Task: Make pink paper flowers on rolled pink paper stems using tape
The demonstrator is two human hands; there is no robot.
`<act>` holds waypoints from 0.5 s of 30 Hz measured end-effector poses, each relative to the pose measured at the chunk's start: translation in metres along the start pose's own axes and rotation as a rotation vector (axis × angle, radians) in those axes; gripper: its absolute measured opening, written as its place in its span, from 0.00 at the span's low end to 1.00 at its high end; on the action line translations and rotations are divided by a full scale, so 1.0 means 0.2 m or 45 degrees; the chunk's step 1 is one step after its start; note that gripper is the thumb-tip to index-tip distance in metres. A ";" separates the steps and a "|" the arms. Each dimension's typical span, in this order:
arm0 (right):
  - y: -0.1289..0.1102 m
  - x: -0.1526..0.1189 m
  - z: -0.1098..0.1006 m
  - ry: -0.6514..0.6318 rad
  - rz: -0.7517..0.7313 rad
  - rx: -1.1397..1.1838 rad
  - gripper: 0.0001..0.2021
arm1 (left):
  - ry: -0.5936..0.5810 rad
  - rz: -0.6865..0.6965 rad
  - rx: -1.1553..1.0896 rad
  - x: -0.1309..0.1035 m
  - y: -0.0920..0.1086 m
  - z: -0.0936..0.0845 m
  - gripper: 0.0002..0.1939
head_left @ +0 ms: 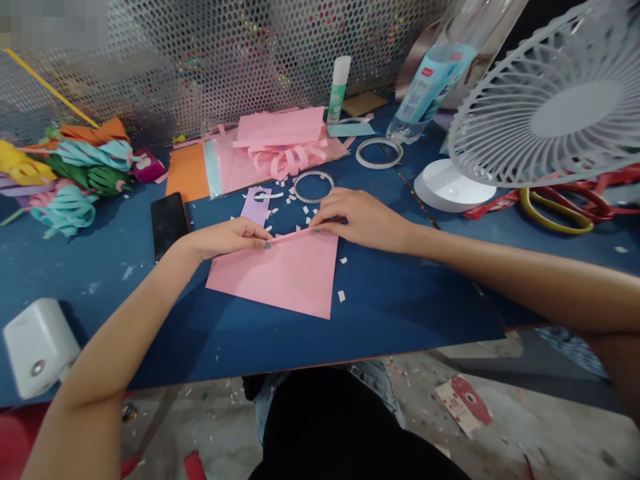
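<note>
Pink paper [287, 277] | smooth, 4-sided | left hand [227, 239], right hand [357, 217] pinching its far edge | matte blue table [405, 300]

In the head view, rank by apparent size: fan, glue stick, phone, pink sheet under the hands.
Largest to smallest:
1. Fan, cut off by the frame edge
2. Pink sheet
3. Phone
4. Glue stick

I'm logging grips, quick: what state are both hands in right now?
Left hand: closed, pinching the pink sheet at its far edge.
Right hand: closed, pinching that edge farther right.
</note>
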State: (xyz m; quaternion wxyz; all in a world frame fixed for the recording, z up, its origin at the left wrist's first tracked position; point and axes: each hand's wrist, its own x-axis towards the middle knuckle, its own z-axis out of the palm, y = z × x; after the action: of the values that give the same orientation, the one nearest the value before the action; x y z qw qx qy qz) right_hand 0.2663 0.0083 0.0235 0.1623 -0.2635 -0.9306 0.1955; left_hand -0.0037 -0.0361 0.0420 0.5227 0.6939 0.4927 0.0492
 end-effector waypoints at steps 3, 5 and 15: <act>-0.01 0.00 0.00 0.032 0.036 0.051 0.07 | -0.010 -0.028 0.004 -0.01 -0.01 -0.01 0.16; -0.02 0.00 0.01 0.062 0.072 0.144 0.05 | -0.017 -0.059 0.004 -0.01 -0.01 -0.02 0.17; 0.01 0.00 0.02 0.022 -0.025 0.155 0.06 | -0.060 -0.060 -0.001 0.00 0.00 -0.01 0.15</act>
State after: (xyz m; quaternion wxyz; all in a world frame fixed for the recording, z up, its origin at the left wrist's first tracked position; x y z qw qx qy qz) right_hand 0.2661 0.0075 0.0197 0.1879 -0.2455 -0.9182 0.2477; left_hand -0.0045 -0.0350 0.0430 0.5357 0.6829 0.4963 0.0208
